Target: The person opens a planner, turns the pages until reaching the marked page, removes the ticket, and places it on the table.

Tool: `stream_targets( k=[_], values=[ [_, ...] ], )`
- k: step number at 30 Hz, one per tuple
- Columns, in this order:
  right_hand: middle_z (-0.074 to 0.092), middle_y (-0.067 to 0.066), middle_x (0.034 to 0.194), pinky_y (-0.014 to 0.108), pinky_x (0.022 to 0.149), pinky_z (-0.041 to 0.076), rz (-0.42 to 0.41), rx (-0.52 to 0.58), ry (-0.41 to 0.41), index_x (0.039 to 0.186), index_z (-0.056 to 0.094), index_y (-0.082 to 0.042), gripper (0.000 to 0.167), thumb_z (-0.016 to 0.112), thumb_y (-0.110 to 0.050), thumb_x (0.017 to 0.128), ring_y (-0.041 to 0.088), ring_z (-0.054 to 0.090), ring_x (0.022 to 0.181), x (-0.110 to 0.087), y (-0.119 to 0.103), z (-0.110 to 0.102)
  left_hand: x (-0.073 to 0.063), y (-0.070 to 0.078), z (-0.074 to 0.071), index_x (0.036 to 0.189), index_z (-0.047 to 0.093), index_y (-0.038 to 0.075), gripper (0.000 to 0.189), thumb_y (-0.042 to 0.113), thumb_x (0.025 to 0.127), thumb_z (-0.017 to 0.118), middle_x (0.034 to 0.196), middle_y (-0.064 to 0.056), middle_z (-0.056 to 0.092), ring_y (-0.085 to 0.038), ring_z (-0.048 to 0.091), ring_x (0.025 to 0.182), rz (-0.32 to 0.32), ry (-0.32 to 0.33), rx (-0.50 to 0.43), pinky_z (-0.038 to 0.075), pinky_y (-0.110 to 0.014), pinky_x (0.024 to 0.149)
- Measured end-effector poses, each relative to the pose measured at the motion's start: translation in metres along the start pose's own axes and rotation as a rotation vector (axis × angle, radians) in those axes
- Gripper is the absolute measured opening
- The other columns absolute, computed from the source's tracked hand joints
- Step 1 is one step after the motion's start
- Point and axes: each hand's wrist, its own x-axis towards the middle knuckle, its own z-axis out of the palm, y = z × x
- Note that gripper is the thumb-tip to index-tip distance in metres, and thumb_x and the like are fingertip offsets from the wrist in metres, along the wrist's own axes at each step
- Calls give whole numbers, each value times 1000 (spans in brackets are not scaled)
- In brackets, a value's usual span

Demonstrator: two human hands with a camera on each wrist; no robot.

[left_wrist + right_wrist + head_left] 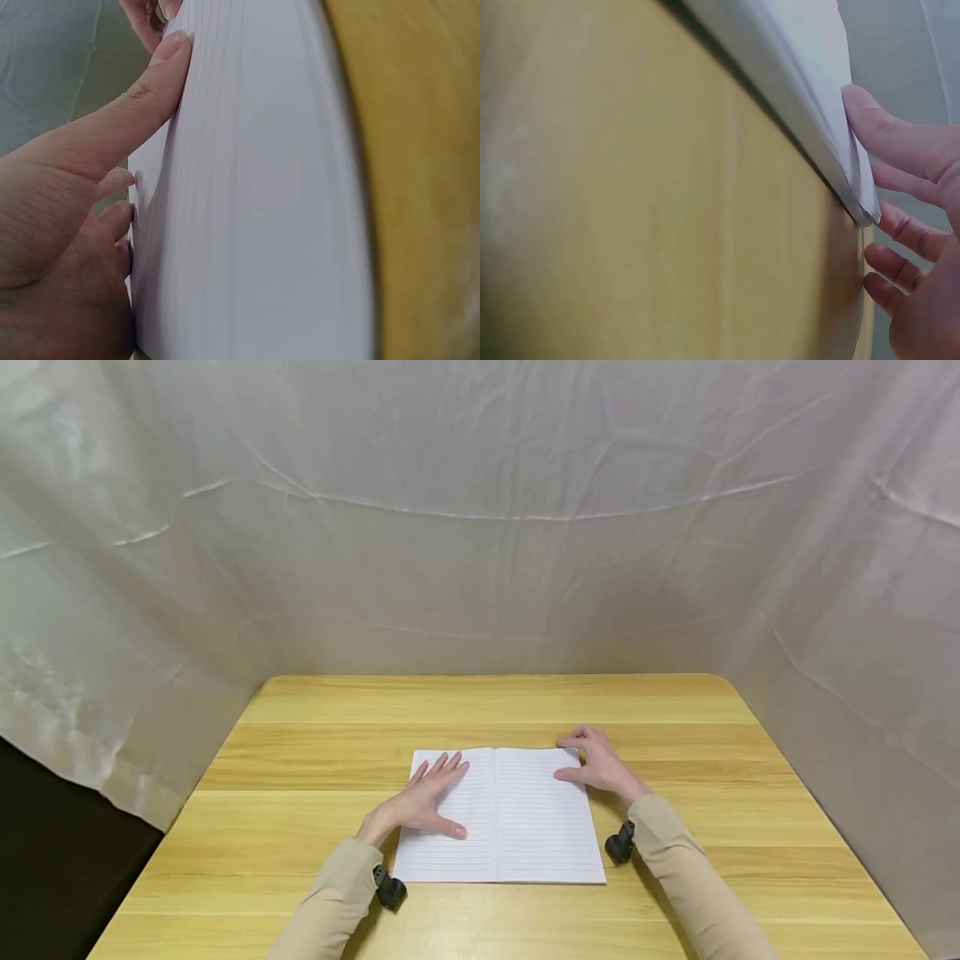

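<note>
An open notebook point(543, 827) with white lined pages lies flat on the wooden table, its fold running down the middle. Spread fingers of my left hand point(420, 802) rest on the left page, the thumb reaching toward the fold. In the left wrist view, that thumb point(142, 97) presses on the lined paper. My right hand point(600, 766) is at the far right corner of the notebook. Its thumb point(885, 124) lies on the right page while the curled fingers are at the far edge, gripping the corner. The right index fingertip is partly hidden behind the paper.
The wooden table point(322, 760) has rounded far corners. Pale grey cloth point(480, 577) hangs behind it and along both sides. A dark area point(60, 852) shows beyond the table at the lower left. Each wrist wears a small black camera point(390, 889).
</note>
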Motion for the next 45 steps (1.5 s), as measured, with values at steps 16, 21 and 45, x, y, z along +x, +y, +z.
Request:
stream_targets(
  k=[16,21,45],
  values=[
    [58,18,116,54,95,45,-7,4,49,117,72,-3,45,87,-23,79,37,49,112,1,2,2,0,0,1,160,21,1,112,43,78,85,170,-20,7,-40,1,158,-6,-5,1,-2,-62,127],
    [65,15,109,55,95,47,-2,15,111,109,74,-4,34,85,-19,80,36,55,108,1,0,0,1,1,0,160,21,1,112,43,78,85,170,-20,7,-40,1,158,-4,-4,4,-2,-62,127],
    [77,15,97,35,75,53,4,26,228,98,78,0,12,68,-5,94,22,65,84,3,-3,-1,2,-2,-1,160,19,3,113,44,78,84,170,-18,5,-38,-1,159,-15,-16,-7,-4,-61,127]
  ],
)
